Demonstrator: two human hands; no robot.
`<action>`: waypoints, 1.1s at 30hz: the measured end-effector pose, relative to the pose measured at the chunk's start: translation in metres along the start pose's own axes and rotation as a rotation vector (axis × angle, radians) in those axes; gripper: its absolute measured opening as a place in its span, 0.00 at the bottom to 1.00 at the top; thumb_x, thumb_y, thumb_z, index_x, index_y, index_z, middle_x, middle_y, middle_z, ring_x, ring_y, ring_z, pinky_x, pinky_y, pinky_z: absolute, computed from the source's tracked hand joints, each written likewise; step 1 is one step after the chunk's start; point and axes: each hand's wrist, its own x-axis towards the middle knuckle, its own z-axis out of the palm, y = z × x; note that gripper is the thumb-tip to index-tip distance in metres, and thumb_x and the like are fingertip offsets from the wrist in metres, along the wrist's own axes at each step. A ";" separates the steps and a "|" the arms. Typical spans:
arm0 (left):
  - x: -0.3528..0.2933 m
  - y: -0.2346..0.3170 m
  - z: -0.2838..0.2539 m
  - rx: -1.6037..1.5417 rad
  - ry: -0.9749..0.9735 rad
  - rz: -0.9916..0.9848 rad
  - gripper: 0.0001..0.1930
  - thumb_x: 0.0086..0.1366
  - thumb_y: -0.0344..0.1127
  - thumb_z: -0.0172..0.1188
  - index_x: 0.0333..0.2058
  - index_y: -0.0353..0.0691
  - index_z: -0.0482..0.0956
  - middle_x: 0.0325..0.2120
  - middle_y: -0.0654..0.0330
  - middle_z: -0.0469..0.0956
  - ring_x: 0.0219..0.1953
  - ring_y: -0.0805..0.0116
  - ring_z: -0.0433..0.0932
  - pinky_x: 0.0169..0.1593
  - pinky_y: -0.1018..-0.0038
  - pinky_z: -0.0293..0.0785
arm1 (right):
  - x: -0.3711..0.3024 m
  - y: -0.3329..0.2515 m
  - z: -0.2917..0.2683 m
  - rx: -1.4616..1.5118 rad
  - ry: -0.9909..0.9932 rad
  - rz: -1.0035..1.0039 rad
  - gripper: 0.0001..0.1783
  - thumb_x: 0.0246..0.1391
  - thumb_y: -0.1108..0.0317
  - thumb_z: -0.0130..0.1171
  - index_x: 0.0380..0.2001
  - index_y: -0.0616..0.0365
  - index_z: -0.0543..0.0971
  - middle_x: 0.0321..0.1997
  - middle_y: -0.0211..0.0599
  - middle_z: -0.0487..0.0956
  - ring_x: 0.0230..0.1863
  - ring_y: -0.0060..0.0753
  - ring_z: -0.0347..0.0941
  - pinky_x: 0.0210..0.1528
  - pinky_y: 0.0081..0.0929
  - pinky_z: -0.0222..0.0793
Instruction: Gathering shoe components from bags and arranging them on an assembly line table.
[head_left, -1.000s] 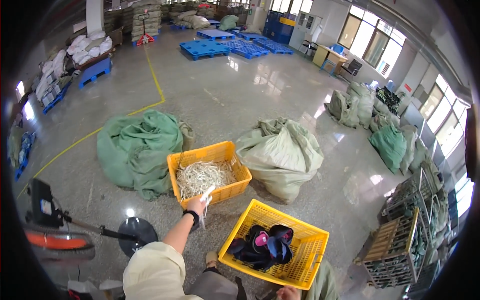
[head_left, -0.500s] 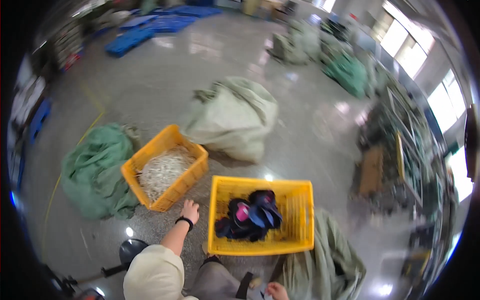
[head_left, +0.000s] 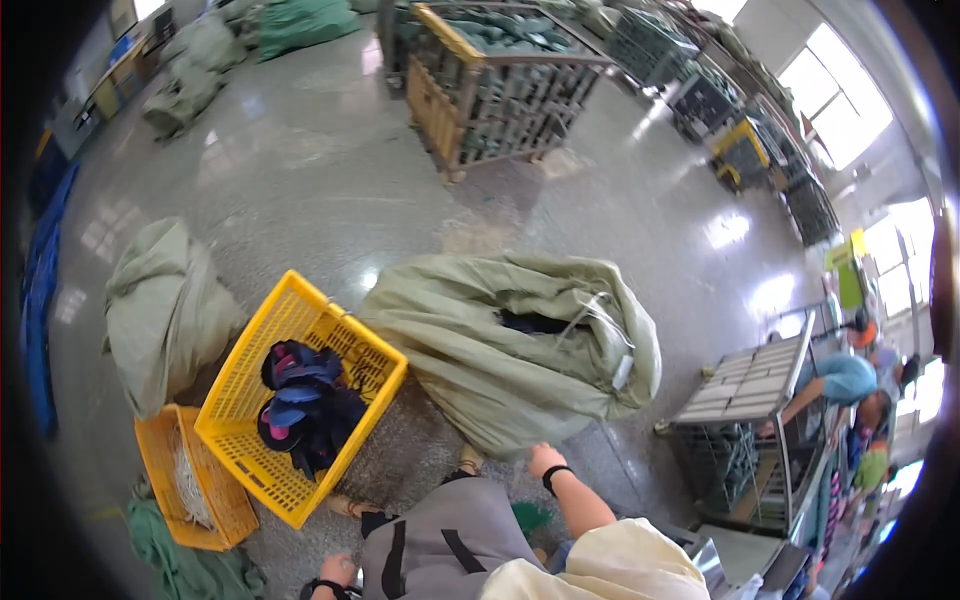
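My right hand, with a dark band at the wrist, hangs just by the near edge of a large pale green sack. Its fingers look loosely bent and apart, and nothing shows in them. The sack lies with its mouth partly open, showing something dark inside and a white tie by the opening. Low by my side is my left hand, also banded; its fingers are too unclear to read. Left of my legs stands a yellow plastic crate holding dark navy pieces with pink and blue parts.
An orange crate with white stringy material stands beyond the yellow one. A tied sack and green cloth lie around it. Ahead is a loaded cage cart. At right, a person bends by a metal cart.
My view has swung to the right, so the crates now lie on my left and the green sack is in front. My right arm is now stretched forward; my left hand has dropped low.
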 end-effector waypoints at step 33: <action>0.442 0.621 0.081 1.063 -0.666 0.525 0.24 0.63 0.35 0.33 0.59 0.42 0.53 0.50 0.53 0.68 0.55 0.57 0.63 0.60 0.58 0.47 | -0.004 -0.002 -0.022 0.838 0.108 0.122 0.36 0.46 0.66 0.56 0.59 0.54 0.55 0.49 0.54 0.70 0.50 0.40 0.69 0.50 0.31 0.63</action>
